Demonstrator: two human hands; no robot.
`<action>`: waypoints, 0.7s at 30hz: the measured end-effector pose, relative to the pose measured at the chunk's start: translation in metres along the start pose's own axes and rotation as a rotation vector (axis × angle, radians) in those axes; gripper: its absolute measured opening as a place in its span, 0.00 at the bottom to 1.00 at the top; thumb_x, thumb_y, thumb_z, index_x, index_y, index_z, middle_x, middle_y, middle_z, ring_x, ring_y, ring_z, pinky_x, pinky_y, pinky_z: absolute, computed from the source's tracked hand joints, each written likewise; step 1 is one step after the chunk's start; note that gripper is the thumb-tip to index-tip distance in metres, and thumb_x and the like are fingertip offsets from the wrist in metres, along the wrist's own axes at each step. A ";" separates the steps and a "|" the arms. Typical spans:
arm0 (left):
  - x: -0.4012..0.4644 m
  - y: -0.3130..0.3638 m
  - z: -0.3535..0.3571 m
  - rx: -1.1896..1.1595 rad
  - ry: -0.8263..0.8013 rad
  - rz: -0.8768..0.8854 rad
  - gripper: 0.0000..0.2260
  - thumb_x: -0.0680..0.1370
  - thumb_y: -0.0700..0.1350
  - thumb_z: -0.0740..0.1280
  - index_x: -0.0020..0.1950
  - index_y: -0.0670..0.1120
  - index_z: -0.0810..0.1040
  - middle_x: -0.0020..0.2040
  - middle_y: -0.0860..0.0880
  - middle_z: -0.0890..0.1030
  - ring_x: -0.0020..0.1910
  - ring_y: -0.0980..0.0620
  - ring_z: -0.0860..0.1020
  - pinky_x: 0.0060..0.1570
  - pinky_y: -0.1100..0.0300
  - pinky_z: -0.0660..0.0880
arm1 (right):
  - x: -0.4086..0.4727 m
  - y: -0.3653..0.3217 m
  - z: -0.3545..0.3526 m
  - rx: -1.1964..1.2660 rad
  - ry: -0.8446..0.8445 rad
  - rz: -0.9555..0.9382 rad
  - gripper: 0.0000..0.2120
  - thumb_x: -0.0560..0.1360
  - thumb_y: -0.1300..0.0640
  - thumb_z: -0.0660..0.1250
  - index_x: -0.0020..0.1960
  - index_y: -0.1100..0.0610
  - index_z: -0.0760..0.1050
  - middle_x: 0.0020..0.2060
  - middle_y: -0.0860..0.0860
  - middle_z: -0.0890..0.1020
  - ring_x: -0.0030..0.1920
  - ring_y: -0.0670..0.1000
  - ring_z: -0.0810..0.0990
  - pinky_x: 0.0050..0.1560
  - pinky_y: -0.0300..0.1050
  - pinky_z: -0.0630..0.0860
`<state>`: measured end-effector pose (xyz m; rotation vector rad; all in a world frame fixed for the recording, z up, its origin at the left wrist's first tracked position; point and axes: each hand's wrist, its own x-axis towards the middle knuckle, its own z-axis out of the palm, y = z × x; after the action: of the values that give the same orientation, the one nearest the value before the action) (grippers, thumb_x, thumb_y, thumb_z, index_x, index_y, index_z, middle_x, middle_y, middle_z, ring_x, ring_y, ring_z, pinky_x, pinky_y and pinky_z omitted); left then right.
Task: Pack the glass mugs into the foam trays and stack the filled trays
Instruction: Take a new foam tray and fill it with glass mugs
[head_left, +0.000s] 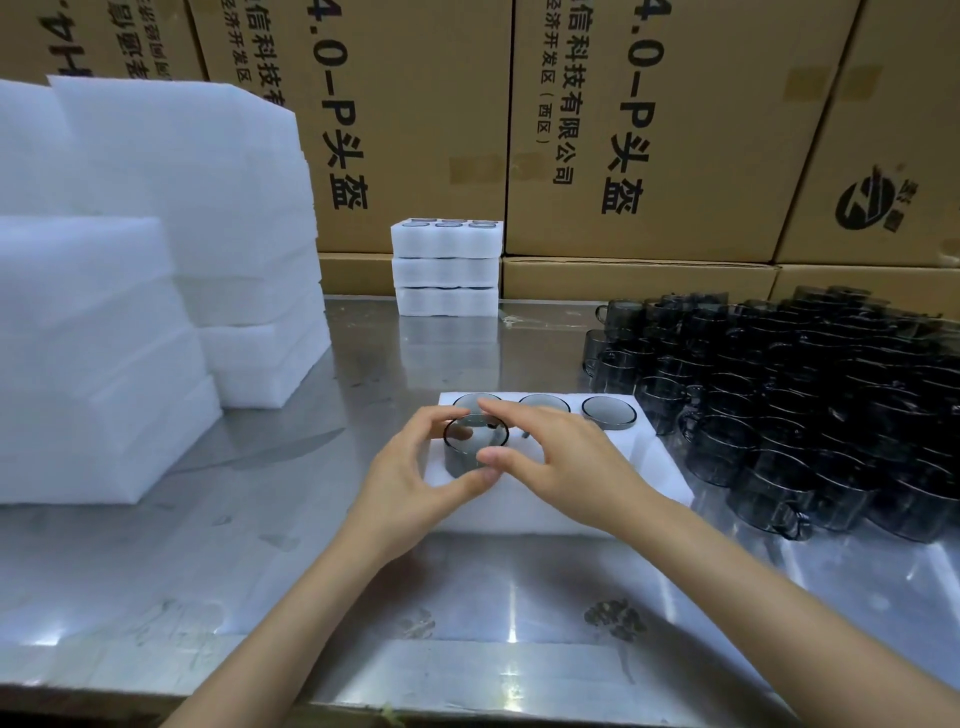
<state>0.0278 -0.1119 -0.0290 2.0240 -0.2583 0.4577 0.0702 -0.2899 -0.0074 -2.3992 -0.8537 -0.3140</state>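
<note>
A white foam tray (654, 457) lies on the steel table in front of me. Its back row holds three grey glass mugs; the right one (609, 411) shows fully. A fourth glass mug (470, 448) stands partly sunk in the tray's front left hole. My left hand (410, 480) curls round this mug from the left, thumb at its front. My right hand (563, 465) holds it from the right, forefinger over the rim and thumb on its side. Three filled trays (447, 267) stand stacked at the back.
A large cluster of dark glass mugs (810, 405) covers the table on the right. Tall stacks of white foam blocks (156, 270) stand on the left. Cardboard boxes (649, 130) wall off the back. The steel table's front edge (467, 712) is near me.
</note>
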 end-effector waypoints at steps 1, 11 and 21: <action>-0.001 -0.001 0.000 0.012 -0.014 -0.002 0.21 0.69 0.52 0.75 0.59 0.57 0.73 0.53 0.58 0.80 0.58 0.63 0.74 0.57 0.67 0.68 | 0.000 -0.001 0.000 -0.009 -0.007 0.002 0.24 0.75 0.40 0.63 0.70 0.42 0.67 0.60 0.40 0.78 0.60 0.43 0.72 0.58 0.42 0.70; -0.013 -0.019 -0.012 0.519 -0.261 0.237 0.37 0.71 0.71 0.53 0.75 0.58 0.46 0.75 0.65 0.48 0.73 0.69 0.44 0.73 0.62 0.42 | -0.024 -0.003 0.009 -0.253 -0.135 -0.148 0.27 0.81 0.42 0.50 0.77 0.48 0.52 0.75 0.40 0.54 0.74 0.37 0.50 0.72 0.38 0.54; -0.005 -0.021 -0.013 0.441 -0.191 0.202 0.29 0.72 0.68 0.52 0.72 0.61 0.58 0.71 0.66 0.62 0.73 0.67 0.55 0.72 0.64 0.45 | -0.020 -0.008 0.005 -0.154 -0.140 -0.058 0.26 0.80 0.41 0.51 0.76 0.49 0.58 0.74 0.42 0.61 0.74 0.41 0.55 0.72 0.38 0.53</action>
<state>0.0280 -0.0903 -0.0423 2.4905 -0.5199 0.4768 0.0498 -0.2921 -0.0159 -2.5668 -0.9963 -0.2437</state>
